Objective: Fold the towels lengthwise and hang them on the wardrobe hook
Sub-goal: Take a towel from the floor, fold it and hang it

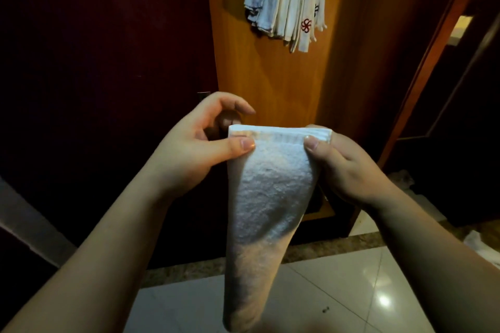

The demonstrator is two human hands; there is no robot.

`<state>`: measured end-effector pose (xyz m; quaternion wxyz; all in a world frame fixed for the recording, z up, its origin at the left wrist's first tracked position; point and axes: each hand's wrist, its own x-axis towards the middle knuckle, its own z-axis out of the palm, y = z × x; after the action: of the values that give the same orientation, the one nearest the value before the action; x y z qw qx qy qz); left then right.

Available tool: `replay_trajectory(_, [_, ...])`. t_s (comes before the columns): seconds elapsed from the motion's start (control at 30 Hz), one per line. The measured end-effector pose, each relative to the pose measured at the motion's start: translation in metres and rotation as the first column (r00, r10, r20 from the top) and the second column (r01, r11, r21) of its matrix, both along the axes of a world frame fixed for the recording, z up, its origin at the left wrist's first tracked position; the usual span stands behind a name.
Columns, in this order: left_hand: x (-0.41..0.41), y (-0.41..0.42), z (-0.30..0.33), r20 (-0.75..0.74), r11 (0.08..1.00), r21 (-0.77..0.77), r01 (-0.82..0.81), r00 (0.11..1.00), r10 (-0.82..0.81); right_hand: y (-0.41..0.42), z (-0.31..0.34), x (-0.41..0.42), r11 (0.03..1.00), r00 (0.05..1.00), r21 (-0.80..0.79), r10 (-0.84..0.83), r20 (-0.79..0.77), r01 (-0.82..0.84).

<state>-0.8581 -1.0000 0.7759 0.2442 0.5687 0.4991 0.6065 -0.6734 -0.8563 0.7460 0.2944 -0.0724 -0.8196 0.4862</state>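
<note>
A white towel (pixel 270 197), folded into a narrow strip, hangs down from its top edge, pinched at one corner by the left hand (pixel 200 143) and at the other by the right hand (pixel 343 165), before an orange-brown wardrobe panel (pixel 270 76) where more towels (pixel 286 0) (one bearing a red emblem) hang above a pale tiled floor (pixel 338 292).

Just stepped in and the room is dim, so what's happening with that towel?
A person is holding a white towel up by its top edge in front of a wooden wardrobe panel. The left hand pinches one top corner and the right hand pinches the other, so the narrow, folded towel hangs down toward the tiled floor. Above, a bunch of folded towels already hangs on the panel. The held towel is not yet hung.
</note>
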Motion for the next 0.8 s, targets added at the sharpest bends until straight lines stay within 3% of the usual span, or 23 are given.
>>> replay_trajectory(0.1, [-0.002,0.005,-0.009,0.250,0.997,0.019,0.076,0.965,-0.078,-0.001,0.006,-0.009,0.997,0.998,-0.076,0.009,-0.059,-0.013])
replay_trajectory(0.17, [-0.003,0.003,-0.022,0.449,0.952,-0.079,0.294,0.863,-0.230,-0.002,0.011,-0.016,0.992,0.998,-0.127,0.000,-0.071,-0.009])
replay_trajectory(0.23, [0.001,-0.001,-0.037,0.507,0.877,-0.209,0.433,0.815,-0.281,-0.002,0.015,-0.022,0.982,0.998,-0.189,0.008,-0.062,-0.019])
replay_trajectory(0.3, [0.008,0.002,-0.049,0.486,0.863,-0.300,0.407,0.843,-0.229,0.000,0.019,-0.026,0.972,0.999,-0.233,0.011,-0.039,-0.020])
replay_trajectory(0.5, [0.023,0.030,-0.048,0.461,0.926,-0.322,0.198,0.887,-0.029,0.016,0.021,-0.021,0.935,0.983,-0.315,-0.182,-0.038,0.161])
replay_trajectory(0.6, [0.033,0.040,-0.046,0.335,0.948,-0.303,0.101,0.942,0.007,0.022,0.021,-0.017,0.909,0.964,-0.351,-0.261,-0.055,0.226])
replay_trajectory(0.7, [0.039,0.046,-0.043,0.255,0.966,-0.257,0.004,0.965,0.064,0.029,0.024,-0.013,0.912,0.956,-0.326,-0.286,-0.070,0.249])
replay_trajectory(0.8, [0.040,0.050,-0.038,0.302,0.975,-0.223,-0.022,0.949,0.091,0.035,0.029,-0.008,0.922,0.944,-0.252,-0.322,-0.068,0.296])
